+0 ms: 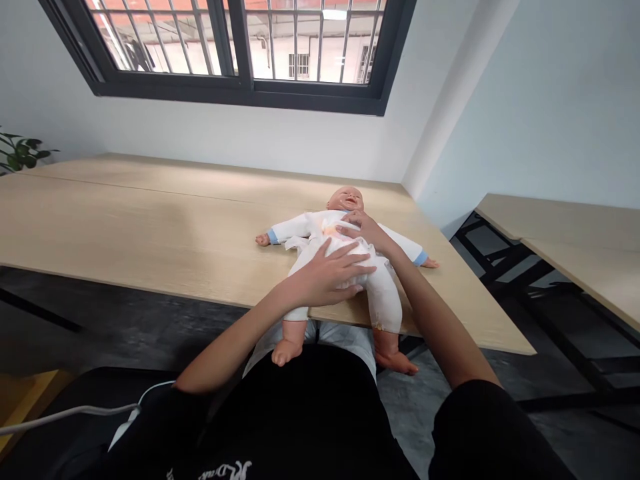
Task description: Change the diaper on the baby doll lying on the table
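Observation:
A baby doll (313, 223) in a white outfit with blue cuffs lies on its back on the wooden table (200, 233). Its head points toward the window, and its bare feet hang past the front edge near my lap. My left hand (333, 272) rests with spread fingers across the doll's lower belly, over what looks like a white diaper. Higher up, my right hand (367, 232) lies on the doll's chest and belly, fingers apart and slightly bent. Both palms hide part of the doll's middle. Neither hand grasps anything that I can see.
Behind the table stands a white wall with a dark-framed barred window (245, 83). To the right is another wooden table (575, 247) with dark legs. A green plant (23, 152) shows at the far left. A pale cable (75, 412) runs by my left arm.

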`<move>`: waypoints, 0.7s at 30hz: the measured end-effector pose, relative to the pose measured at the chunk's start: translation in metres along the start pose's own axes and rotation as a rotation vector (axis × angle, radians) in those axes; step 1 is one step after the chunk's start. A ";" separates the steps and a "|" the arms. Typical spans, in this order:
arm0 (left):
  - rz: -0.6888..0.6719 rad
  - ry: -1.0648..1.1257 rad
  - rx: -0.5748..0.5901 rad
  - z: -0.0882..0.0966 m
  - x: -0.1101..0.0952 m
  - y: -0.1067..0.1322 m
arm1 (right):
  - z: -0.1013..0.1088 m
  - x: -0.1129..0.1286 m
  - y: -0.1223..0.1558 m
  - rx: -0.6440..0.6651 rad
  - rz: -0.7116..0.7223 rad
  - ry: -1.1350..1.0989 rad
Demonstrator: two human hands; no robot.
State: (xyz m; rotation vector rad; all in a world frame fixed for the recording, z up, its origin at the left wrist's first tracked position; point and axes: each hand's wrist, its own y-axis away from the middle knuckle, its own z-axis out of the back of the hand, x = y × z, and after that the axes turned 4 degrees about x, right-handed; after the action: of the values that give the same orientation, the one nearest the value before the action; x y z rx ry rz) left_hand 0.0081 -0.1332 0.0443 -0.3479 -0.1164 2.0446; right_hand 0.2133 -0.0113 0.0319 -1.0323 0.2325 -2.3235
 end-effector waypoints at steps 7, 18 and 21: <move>-0.040 0.025 0.225 0.003 0.041 -0.057 | 0.023 -0.032 0.042 -0.262 -0.122 0.180; 0.218 0.071 0.295 0.002 0.092 -0.105 | 0.037 -0.039 0.153 -0.168 -0.328 0.383; 0.210 0.101 0.283 0.000 0.098 -0.108 | 0.031 -0.039 0.161 -0.150 -0.289 0.378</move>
State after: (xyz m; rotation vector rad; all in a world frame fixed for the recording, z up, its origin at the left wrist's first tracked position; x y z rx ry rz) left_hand 0.0563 0.0046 0.0498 -0.2942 0.2795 2.2094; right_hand 0.3273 -0.1186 -0.0314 -0.7226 0.4345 -2.7937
